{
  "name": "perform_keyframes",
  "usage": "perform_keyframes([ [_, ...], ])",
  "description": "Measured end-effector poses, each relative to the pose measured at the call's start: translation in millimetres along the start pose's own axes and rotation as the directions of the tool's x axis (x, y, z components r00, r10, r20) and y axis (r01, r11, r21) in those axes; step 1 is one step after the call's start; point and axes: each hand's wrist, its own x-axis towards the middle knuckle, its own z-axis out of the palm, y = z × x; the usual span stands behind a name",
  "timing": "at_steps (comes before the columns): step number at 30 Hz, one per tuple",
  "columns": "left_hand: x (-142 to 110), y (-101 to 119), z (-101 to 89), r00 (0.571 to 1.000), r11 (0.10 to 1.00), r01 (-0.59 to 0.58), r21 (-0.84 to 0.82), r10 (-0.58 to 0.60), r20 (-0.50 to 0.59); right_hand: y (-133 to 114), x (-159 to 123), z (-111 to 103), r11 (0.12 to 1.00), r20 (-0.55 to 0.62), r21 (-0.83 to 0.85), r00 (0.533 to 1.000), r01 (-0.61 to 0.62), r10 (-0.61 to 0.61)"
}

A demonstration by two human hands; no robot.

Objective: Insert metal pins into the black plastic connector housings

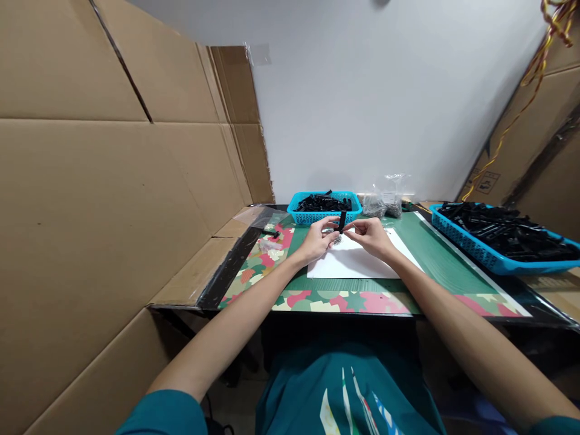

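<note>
Over the white sheet of paper, my left hand grips a small black strip-like part between thumb and fingers. The part stands upright, its narrow end pointing up. From the other side my right hand comes close to its lower end, thumb and index finger pinched together. Whatever is in that pinch is too small to make out. Beneath the left fingertips lies a little heap of small shiny pieces, partly hidden by the hand.
Behind my hands stands a blue basket of black parts. A larger blue basket of similar parts is at the right. Clear bags of small pieces lie at the back. Cardboard walls flank the left, and yellow wires hang at right.
</note>
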Motion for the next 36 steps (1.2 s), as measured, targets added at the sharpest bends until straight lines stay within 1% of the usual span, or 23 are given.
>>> perform_keyframes([
  [7,-0.8,1.5,-0.9,1.0,1.0,0.021,-0.002,-0.021,0.02,1.9,1.0,-1.5,0.999,0.041,0.018,0.998,-0.04,0.04],
  [11,-3.2,5.2,-1.2,0.998,0.998,0.056,-0.039,-0.054,0.04,5.2,1.5,-2.0,0.999,0.069,0.01,0.996,-0.053,0.052],
  [15,-7.1,10.2,-3.5,0.989,0.99,0.116,-0.084,-0.107,0.1,6.5,1.6,-2.7,0.999,0.074,0.026,0.997,-0.018,0.016],
  [17,-8.7,11.1,-5.3,0.98,0.982,0.163,-0.095,-0.15,0.134,5.9,1.4,-2.8,0.999,0.075,0.036,0.997,0.002,-0.004],
  [19,-9.7,10.9,-7.0,0.964,0.974,0.204,-0.102,-0.182,0.191,4.9,1.1,-2.5,0.999,0.077,0.038,0.997,0.01,-0.013],
  [21,-10.1,10.3,-8.2,0.949,0.968,0.225,-0.108,-0.193,0.251,4.0,0.9,-1.9,1.0,0.074,0.024,0.997,0.014,-0.016],
  [23,-9.6,9.8,-8.4,0.941,0.964,0.236,-0.125,-0.194,0.278,3.6,1.0,-1.4,1.0,0.067,-0.002,0.997,0.024,-0.023],
  [26,-7.8,9.6,-7.3,0.941,0.954,0.249,-0.169,-0.196,0.276,3.8,1.3,-0.9,0.999,0.06,-0.019,0.998,0.036,-0.035],
  [31,-7.1,9.8,-5.9,0.943,0.943,0.258,-0.209,-0.198,0.268,3.4,0.8,-1.0,1.0,0.082,0.0,0.996,0.019,-0.019],
  [34,-7.5,9.2,-5.9,0.946,0.945,0.256,-0.204,-0.201,0.255,2.3,0.1,-1.5,1.0,0.088,0.0,0.996,0.014,-0.014],
  [36,-7.1,8.7,-5.3,0.948,0.955,0.245,-0.168,-0.2,0.247,1.8,-0.2,-2.1,1.0,0.081,-0.015,0.997,0.01,-0.008],
])
